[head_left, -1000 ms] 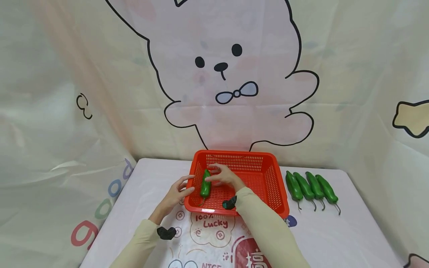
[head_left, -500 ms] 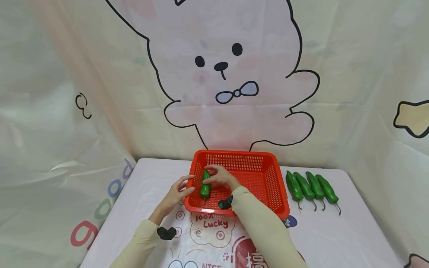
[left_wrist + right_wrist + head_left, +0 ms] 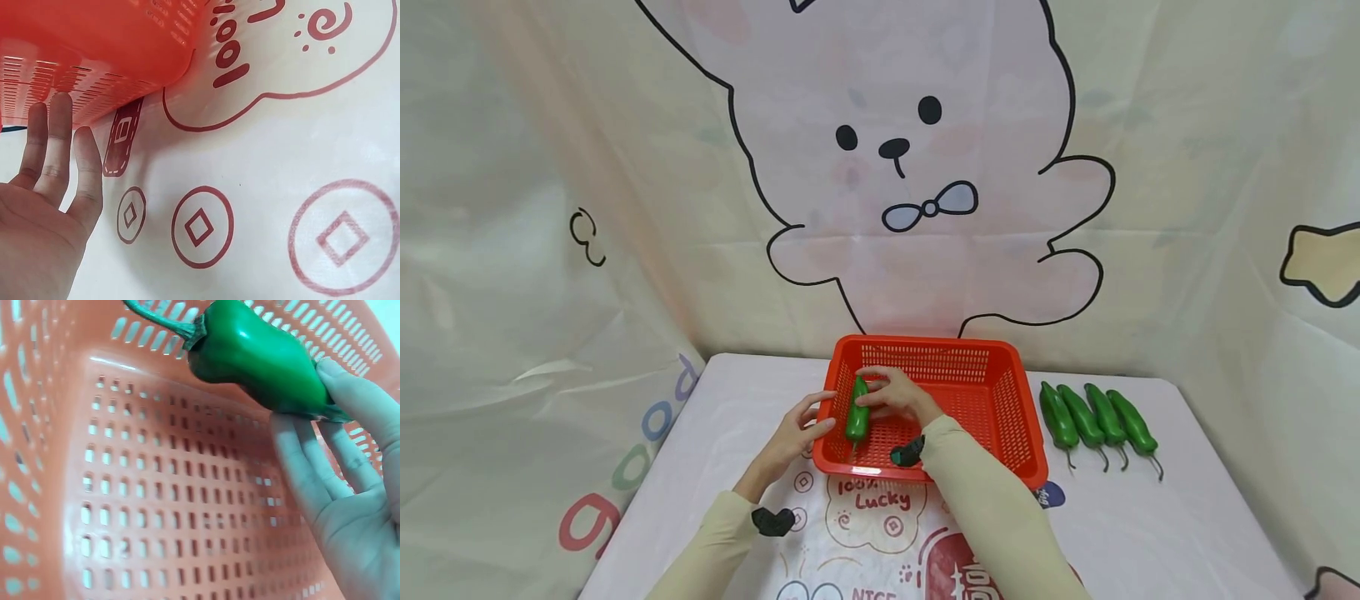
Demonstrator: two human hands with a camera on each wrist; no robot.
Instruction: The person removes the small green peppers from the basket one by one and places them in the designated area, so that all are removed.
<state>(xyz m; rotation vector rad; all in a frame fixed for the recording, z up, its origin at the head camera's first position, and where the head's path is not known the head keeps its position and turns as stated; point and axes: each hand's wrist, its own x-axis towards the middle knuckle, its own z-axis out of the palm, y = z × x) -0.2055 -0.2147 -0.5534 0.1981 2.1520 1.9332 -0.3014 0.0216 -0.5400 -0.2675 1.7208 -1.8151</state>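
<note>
A red plastic basket (image 3: 985, 417) with slotted walls stands on the white table. Inside it, along the left wall, is a green chili pepper (image 3: 857, 417), its stem toward the near side. My right hand (image 3: 904, 397) reaches into the basket and pinches the far end of this pepper. The right wrist view shows the thumb on top of the pepper (image 3: 256, 356) and the fingers beneath it. My left hand (image 3: 788, 435) is at the basket's left side. In the left wrist view its extended fingers (image 3: 60, 134) lie up against the slotted wall.
Several more green chili peppers (image 3: 1097, 421) lie side by side on the table right of the basket, stems toward the near side. The printed tablecloth (image 3: 880, 517) shows in front. A curtain with a cartoon bear (image 3: 917, 275) hangs behind the table.
My right hand has moved slightly left and closed on the pepper in the basket, which has shifted a little toward the left wall. The left hand keeps its place.
</note>
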